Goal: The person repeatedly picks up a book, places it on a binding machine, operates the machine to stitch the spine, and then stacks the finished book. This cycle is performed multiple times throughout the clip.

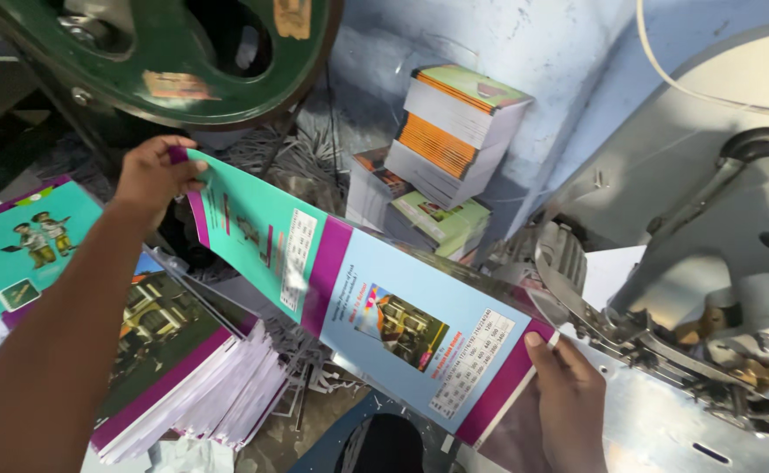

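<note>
— Where was the sheet point(358, 302)?
— It ran across the middle of the frame. The left hand point(152, 175) pinched its upper left end, and the right hand point(568, 398) was closed on its lower right end, beside the machine point(709, 289).
— How far along did the work look?
— Partway, judging by the piles. A stack point(187, 377) of similar covers lay at lower left, and bound books point(450, 123) leaned on the wall point(533, 44) at top centre. This sheet was not yet under the machine head.

Cover sheet point(358, 298) between booklet pile point(192, 368) left, machine point(709, 289) right.
</note>
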